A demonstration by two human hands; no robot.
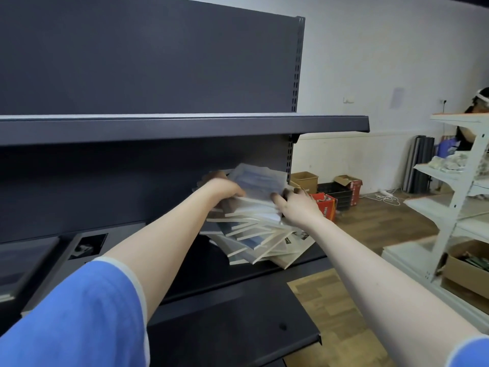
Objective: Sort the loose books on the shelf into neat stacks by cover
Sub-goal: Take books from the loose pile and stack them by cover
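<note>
A fanned, untidy pile of thin books (254, 234) lies at the right end of the middle dark shelf (264, 271). Its top book (258, 181), pale blue and blurred, is tilted up off the pile. My left hand (225, 189) grips the left edge of the upper books with curled fingers. My right hand (296, 202) holds the same upper books at their right edge, thumb on the blue cover. Two dark-covered books lie flat on the same shelf to the left, one with a photo cover (87, 246) and one (21, 263) at the frame's edge.
The dark shelf above (185, 125) overhangs the pile closely. A lower shelf (238, 329) juts out below. Cardboard boxes (325, 203) and a black crate (338, 193) stand on the wood floor at right. A white rack (460, 181) with a person behind it is far right.
</note>
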